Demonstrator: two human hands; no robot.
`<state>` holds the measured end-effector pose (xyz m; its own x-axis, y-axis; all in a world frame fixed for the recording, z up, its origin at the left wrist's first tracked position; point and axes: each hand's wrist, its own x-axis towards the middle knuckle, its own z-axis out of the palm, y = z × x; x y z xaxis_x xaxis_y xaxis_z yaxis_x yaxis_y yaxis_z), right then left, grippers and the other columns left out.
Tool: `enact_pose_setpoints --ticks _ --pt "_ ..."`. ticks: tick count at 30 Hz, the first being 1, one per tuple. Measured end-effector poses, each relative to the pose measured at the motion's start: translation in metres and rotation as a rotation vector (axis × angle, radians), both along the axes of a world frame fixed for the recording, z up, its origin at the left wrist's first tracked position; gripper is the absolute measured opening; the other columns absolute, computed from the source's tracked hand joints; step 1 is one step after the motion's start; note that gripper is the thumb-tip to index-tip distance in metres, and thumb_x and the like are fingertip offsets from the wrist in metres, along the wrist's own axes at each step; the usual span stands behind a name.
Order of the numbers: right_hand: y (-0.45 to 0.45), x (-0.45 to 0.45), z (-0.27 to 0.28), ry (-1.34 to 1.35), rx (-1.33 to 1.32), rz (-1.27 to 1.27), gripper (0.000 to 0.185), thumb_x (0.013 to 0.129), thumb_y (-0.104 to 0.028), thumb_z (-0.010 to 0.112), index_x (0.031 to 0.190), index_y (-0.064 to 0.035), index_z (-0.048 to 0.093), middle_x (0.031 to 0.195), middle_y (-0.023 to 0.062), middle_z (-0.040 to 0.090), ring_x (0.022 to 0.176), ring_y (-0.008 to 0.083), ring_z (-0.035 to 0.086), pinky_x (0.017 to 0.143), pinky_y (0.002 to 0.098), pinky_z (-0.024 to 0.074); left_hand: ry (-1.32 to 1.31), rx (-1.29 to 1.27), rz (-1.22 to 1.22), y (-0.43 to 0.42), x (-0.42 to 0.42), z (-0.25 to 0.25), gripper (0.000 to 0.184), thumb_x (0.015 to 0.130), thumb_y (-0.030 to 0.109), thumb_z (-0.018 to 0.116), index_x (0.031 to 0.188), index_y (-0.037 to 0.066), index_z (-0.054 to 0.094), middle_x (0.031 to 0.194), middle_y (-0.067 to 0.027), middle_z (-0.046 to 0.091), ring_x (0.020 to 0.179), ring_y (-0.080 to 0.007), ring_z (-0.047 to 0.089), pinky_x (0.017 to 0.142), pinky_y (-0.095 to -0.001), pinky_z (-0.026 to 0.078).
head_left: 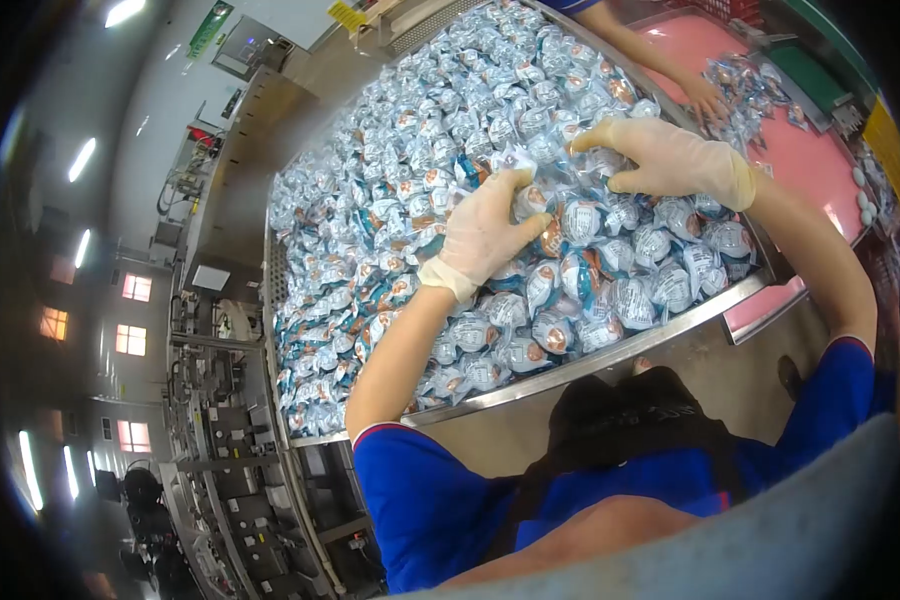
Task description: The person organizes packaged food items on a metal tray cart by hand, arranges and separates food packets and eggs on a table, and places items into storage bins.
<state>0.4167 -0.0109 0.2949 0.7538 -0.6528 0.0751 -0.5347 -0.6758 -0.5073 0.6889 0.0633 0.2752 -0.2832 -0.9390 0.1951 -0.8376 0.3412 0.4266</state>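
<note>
Many small sealed plastic packets [632, 300], clear with white print and blue and orange patches, are heaped in a large metal tray [530, 378]. Over the heap, my gloved left hand [485, 228] rests on packets, its thumb spread away from the fingers. Its fingertips touch a packet with a white crumpled end [513, 158]. My right hand [670, 162], in the same thin translucent glove, reaches in from the right with thumb and fingers apart above clear packets. Nothing is plainly gripped in either hand, though packets partly hide the fingertips.
Another person's bare hand [708, 100] is among loose packets [755, 95] on a pink surface [685, 45] beyond the tray. Several white rounded objects [861, 195] line its right edge. A red crate [732, 8] stands at the back. Metal machinery [235, 440] runs along the left.
</note>
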Motion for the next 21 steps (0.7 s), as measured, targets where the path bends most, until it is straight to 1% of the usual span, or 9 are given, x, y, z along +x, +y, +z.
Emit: enact_pose_setpoints --ticks 2,3,6,7,10,11,15,19,21 --pt "-0.015 -0.002 -0.026 -0.178 -0.194 0.025 0.057 0.082 -0.014 0.068 0.137 -0.0068 0.056 0.122 0.0168 0.064 0.112 0.0289 0.063 0.097 0.0383 0.0500 0.029 0.002 0.046 0.008 -0.002 0.003 0.053 0.078 0.028 0.080 0.122 0.006 0.060 0.108 -0.0172 0.064 0.094 -0.0346 0.065 0.084 -0.0415 0.053" --pt "-0.018 -0.002 -0.033 -0.265 -0.289 0.036 0.055 0.082 -0.016 0.068 0.136 -0.0076 0.057 0.117 0.0169 0.066 0.107 0.0279 0.065 0.093 0.0376 0.0517 0.110 -0.109 -0.018 0.009 -0.001 -0.001 0.052 0.072 0.020 0.080 0.118 0.007 0.060 0.112 -0.0142 0.062 0.099 -0.0354 0.061 0.088 -0.0444 0.049" --pt "-0.027 -0.004 -0.036 -0.505 0.070 -0.085 0.054 0.083 -0.014 0.066 0.136 -0.0057 0.057 0.114 0.0126 0.066 0.105 0.0229 0.064 0.092 0.0348 0.0513 -0.157 -0.492 -0.100 0.016 0.000 0.000 0.054 0.070 0.013 0.076 0.121 0.009 0.061 0.115 -0.0116 0.061 0.106 -0.0320 0.056 0.098 -0.0453 0.043" --pt "-0.026 0.001 -0.033 -0.702 0.206 -0.067 0.051 0.086 -0.015 0.062 0.136 -0.0064 0.057 0.111 0.0081 0.066 0.103 0.0164 0.063 0.088 0.0300 0.0508 -0.139 -0.494 -0.117 0.015 0.002 -0.002 0.062 0.066 0.008 0.073 0.125 0.009 0.057 0.117 -0.0123 0.060 0.114 -0.0359 0.051 0.107 -0.0511 0.034" --pt "-0.025 -0.011 -0.001 -0.696 0.299 -0.094 0.047 0.089 -0.020 0.055 0.136 -0.0095 0.058 0.113 0.0063 0.066 0.104 0.0138 0.063 0.086 0.0281 0.0506 -0.075 -0.543 -0.147 0.010 0.001 0.004 0.064 0.064 0.009 0.071 0.126 0.008 0.055 0.114 -0.0140 0.059 0.108 -0.0368 0.053 0.101 -0.0520 0.037" --pt "-0.029 -0.013 0.003 -0.654 0.286 -0.157 0.044 0.092 -0.024 0.049 0.133 -0.0119 0.059 0.113 0.0044 0.066 0.102 0.0105 0.063 0.083 0.0250 0.0497 -0.058 -0.552 -0.150 0.009 0.004 0.005 0.071 0.064 0.006 0.069 0.133 0.005 0.049 0.113 -0.0168 0.059 0.105 -0.0369 0.054 0.099 -0.0513 0.038" --pt "-0.011 -0.017 0.016 -1.127 0.770 -0.066 0.033 0.098 -0.031 0.050 0.121 -0.0104 0.064 0.111 0.0038 0.067 0.100 0.0096 0.063 0.085 0.0269 0.0498 0.115 -0.528 -0.142 -0.003 0.020 0.029 0.079 0.067 0.003 0.070 0.142 0.000 0.042 0.109 -0.0161 0.061 0.097 -0.0345 0.056 0.096 -0.0460 0.040" --pt "-0.002 -0.001 0.022 -0.859 0.439 -0.142 0.044 0.095 -0.046 0.062 0.111 -0.0056 0.066 0.098 0.0029 0.068 0.091 0.0117 0.063 0.081 0.0280 0.0497 -0.022 -0.778 -0.217 -0.016 0.016 0.055 0.099 0.068 0.007 0.075 0.153 -0.006 0.026 0.111 -0.0131 0.063 0.095 -0.0308 0.057 0.091 -0.0438 0.043" --pt "-0.001 0.012 0.021 -0.639 0.292 -0.187 0.052 0.092 -0.052 0.068 0.109 -0.0034 0.067 0.089 0.0018 0.067 0.084 0.0112 0.063 0.077 0.0271 0.0491 -0.041 -0.840 -0.276 -0.019 0.005 0.062 0.099 0.069 0.008 0.075 0.153 -0.006 0.026 0.111 -0.0119 0.063 0.095 -0.0300 0.057 0.091 -0.0436 0.043"
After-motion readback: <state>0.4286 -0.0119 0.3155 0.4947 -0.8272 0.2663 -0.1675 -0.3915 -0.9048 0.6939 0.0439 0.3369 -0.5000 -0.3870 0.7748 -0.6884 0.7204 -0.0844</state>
